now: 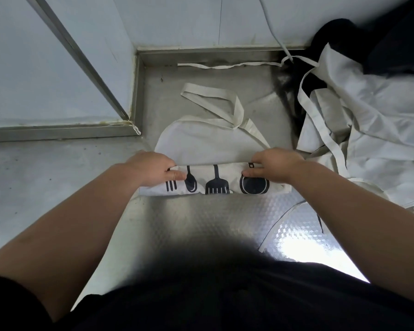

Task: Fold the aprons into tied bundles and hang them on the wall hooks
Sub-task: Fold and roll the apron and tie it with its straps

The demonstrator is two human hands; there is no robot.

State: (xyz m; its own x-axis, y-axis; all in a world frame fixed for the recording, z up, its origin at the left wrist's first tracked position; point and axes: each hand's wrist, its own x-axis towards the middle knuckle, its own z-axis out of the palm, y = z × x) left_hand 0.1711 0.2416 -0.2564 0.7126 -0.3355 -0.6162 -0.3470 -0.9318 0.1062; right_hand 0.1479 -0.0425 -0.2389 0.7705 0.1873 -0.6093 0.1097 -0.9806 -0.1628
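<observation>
Embossed steel counter [201, 225], wall corner behind. Utensil-print apron [215, 182] lies mid-counter, its near part rolled up. Left hand [151, 168] and right hand [276, 167] each grip one end of the roll. Step, as judged: rolling, roughly halfway. Next: roll on over the bib [201, 139], then bind with the straps [238, 108] lying beyond. Unfolded aprons [368, 139] heaped at right.

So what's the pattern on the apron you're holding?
The apron is cream with dark kitchen-utensil silhouettes, shown in the head view.
</observation>
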